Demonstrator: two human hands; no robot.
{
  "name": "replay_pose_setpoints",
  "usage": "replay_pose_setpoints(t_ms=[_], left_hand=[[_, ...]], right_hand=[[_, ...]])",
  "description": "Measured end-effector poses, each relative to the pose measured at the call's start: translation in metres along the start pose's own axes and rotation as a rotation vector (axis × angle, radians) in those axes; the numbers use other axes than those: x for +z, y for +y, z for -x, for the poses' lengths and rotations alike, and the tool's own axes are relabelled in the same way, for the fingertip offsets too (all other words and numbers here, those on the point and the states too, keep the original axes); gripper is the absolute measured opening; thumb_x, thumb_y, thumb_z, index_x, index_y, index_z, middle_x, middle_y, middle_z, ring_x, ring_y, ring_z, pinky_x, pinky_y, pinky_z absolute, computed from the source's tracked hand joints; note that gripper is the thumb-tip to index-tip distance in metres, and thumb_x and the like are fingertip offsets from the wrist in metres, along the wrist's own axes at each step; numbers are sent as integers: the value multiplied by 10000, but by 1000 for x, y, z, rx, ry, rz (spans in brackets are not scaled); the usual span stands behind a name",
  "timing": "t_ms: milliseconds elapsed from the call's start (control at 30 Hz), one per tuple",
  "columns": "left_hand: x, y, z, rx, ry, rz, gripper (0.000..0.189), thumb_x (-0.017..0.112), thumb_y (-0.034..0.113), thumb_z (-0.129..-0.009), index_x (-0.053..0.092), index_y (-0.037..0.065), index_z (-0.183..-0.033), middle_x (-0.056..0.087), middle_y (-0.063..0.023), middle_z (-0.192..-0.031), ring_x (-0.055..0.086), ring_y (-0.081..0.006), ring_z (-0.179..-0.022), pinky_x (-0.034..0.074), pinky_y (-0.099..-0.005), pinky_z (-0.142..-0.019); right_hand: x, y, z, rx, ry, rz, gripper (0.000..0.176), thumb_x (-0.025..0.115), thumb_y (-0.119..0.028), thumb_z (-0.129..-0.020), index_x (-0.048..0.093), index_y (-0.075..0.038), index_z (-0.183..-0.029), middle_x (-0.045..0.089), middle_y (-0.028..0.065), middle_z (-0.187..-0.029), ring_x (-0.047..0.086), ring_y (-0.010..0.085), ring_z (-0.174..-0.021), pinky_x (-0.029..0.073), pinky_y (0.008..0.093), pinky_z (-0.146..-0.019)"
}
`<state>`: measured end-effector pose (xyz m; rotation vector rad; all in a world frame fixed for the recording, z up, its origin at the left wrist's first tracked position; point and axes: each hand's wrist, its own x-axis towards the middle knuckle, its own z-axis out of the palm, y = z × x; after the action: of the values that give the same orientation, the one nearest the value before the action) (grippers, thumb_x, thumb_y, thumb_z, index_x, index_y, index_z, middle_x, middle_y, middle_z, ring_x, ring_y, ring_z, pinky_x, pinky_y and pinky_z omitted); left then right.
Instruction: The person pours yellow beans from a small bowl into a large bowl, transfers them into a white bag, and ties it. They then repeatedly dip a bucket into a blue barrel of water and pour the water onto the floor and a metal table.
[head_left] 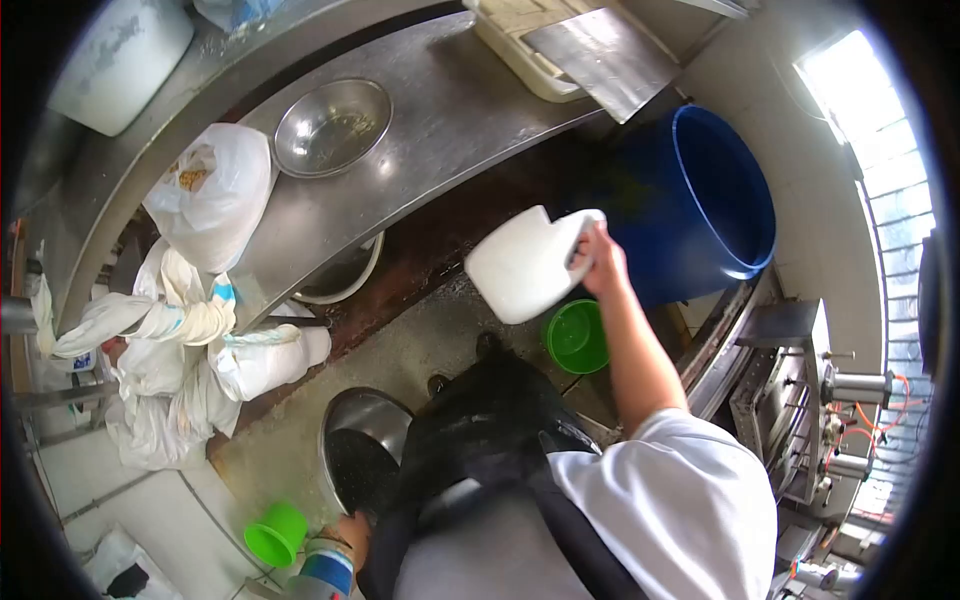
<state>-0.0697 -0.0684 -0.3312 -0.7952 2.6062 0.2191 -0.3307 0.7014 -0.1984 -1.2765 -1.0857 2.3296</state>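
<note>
The big blue barrel (pixel 722 200) stands open at the far right. Near left, on the wet floor, a steel pot (pixel 362 440) shows a dark inside; the left hand (pixel 350 527) is at its rim, and its grip I cannot tell. The white plastic jug (pixel 520 278) hangs tilted between them, and the right hand (pixel 600 262) is closed on its handle. The work seems midway: nothing is pouring.

I log a steel bowl (pixel 332 126) on the stainless counter (pixel 470 110), just beside a knotted white plastic bag (pixel 212 195). A blue barrel (pixel 715 200) stands at the counter's end, a green bucket (pixel 577 337) near its base. Tied white sacks (pixel 170 350) lie heaped on the floor.
</note>
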Motion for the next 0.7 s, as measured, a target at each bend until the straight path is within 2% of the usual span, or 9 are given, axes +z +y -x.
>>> replay_pose_setpoints(t_ms=[133,233,267,300,400,500,567,600,700], left_hand=[[-28,80,-27,89,-123,92,534,733,386,-787,688,-120,-951,702,-328,-909,699,-489,-898,526,-525,-798],[-42,118,-59,152,-189,139,529,741,390,-792,693,-113,-948,706,-319,-907,707,-477,-897,530,-513,-788],[-47,133,-64,167,-230,191,521,744,391,-794,695,-107,-937,706,-315,-903,710,-469,-899,529,-511,-789],[-51,147,-65,183,-221,180,521,744,391,-794,695,-107,-937,706,-315,-903,710,-469,-899,529,-511,-789],[-39,173,-74,234,-120,-62,538,746,419,-789,691,-107,-890,704,-306,-857,713,-466,-862,528,-514,-759],[-36,185,-101,420,31,-97,555,743,454,-781,675,-96,-804,689,-291,-781,710,-467,-814,520,-523,-711],[-47,219,-98,413,-84,-142,559,740,464,-774,652,-89,-768,671,-289,-733,700,-476,-776,516,-545,-683],[-50,233,-91,416,-82,-154,559,740,464,-774,652,-89,-768,671,-289,-733,700,-476,-776,516,-545,-683],[-62,271,-75,379,-44,-279,497,727,425,-774,646,-65,-759,667,-292,-727,699,-477,-770,527,-553,-684]], right_hand=[[-78,-132,87,-568,50,106,336,555,-359,-1055,582,-32,-985,528,38,-703,529,179,-519,485,334,-460],[-87,-213,156,-959,73,30,335,581,-355,-1050,586,-20,-1039,589,71,-713,606,207,-630,545,399,-694],[-117,-240,150,-1086,-57,96,335,630,-345,-1027,599,-12,-1050,620,66,-750,642,213,-726,545,395,-755],[-142,-262,143,-1157,-8,232,286,693,-328,-993,662,-46,-1030,664,45,-980,628,154,-913,505,327,-868],[-151,-304,134,-962,349,709,314,725,-276,-946,696,-28,-1137,683,38,-1059,610,116,-980,473,268,-894],[-211,-320,-18,-767,474,908,439,750,-366,-914,664,-22,-1173,668,2,-930,591,62,-812,508,263,-691],[-253,-324,-140,-880,616,1392,406,691,-334,-938,647,-29,-1202,738,178,-1018,722,317,-950,568,412,-776],[-246,-322,-171,-801,575,1359,363,665,-285,-935,653,-49,-1211,721,231,-1106,691,405,-1061,552,464,-874],[-268,-312,-290,-392,467,1717,372,674,-153,-881,668,-65,-1243,717,204,-1175,667,365,-1157,530,456,-982]])
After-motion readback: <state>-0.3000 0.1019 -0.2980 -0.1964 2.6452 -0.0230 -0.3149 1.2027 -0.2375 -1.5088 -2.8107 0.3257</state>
